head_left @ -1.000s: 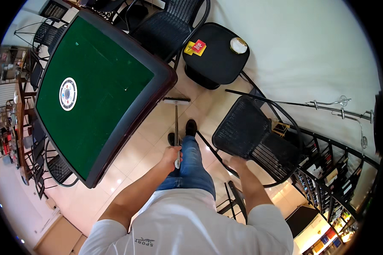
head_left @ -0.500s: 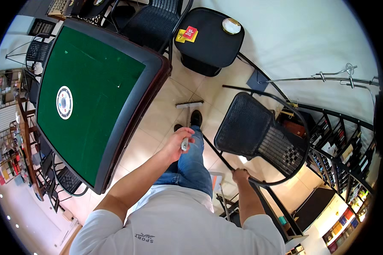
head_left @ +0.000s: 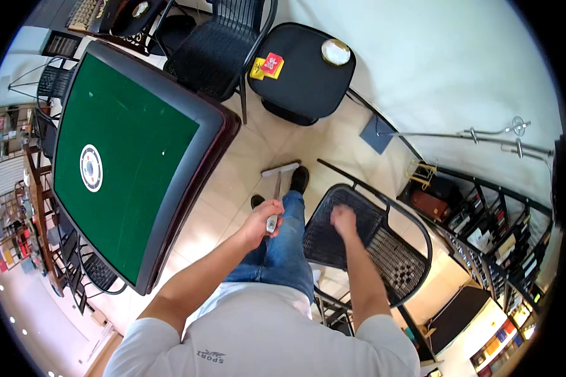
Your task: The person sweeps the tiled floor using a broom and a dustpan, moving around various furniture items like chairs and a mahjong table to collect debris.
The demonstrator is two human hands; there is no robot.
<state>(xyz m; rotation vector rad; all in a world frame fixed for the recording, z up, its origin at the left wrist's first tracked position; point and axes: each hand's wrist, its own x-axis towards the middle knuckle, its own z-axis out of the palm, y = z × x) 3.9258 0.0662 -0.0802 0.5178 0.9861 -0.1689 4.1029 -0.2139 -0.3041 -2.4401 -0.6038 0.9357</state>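
Observation:
My left hand [head_left: 262,221] is closed around the grey-tipped handle [head_left: 271,223] of a broom. The broom's wide, pale head [head_left: 281,169] rests on the tiled floor just ahead of my feet. My right hand [head_left: 343,220] hangs above the seat of a black woven armchair [head_left: 326,232]. Its fingers are curled in, and nothing shows in them. The chair stands close by my right leg, its rounded frame on the right and its lower legs partly hidden by my arm.
On the left stands a green-topped game table [head_left: 126,169] with a dark padded rim. Ahead, a black side table [head_left: 302,69] carries an ashtray-like dish and small packets, beside another black chair [head_left: 217,56]. Black shelves [head_left: 484,232] and a metal stand [head_left: 446,134] line the right.
My right hand has let go of the armchair's frame and moved forward over its seat. The chair has shifted left, closer to me. My left hand still holds the broom; my feet have moved apart.

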